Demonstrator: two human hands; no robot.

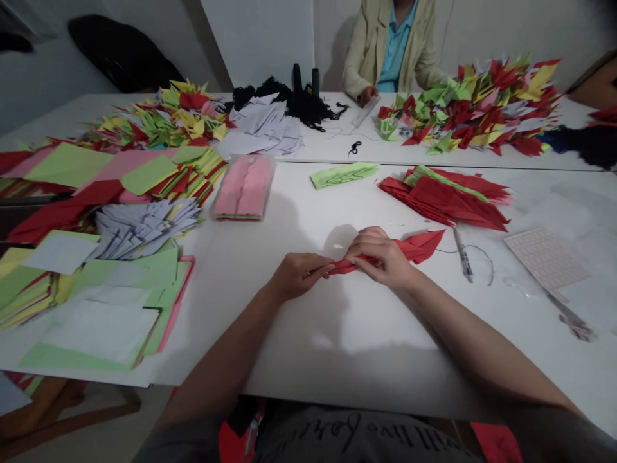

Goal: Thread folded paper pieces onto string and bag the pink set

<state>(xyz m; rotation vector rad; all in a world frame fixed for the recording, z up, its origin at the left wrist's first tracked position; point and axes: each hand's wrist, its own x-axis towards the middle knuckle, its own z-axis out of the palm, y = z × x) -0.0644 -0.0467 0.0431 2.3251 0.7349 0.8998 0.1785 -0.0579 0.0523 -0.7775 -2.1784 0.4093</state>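
Both hands meet over the white table [337, 334]. The left hand [301, 273] pinches the narrow end of a long red folded paper piece [419, 246], and the right hand [380, 257] closes over its middle, leaving the wide end lying flat beyond it. A white pen [463, 257] lies just beside that end. Farther off are a pile of red folded papers [448, 196], a light green folded paper strip [343, 173] and a pink paper stack in clear wrap [244, 188]. Across the table sits a person in a cream jacket [371, 45], beside a heap of red, green and yellow folded pieces [482, 106]
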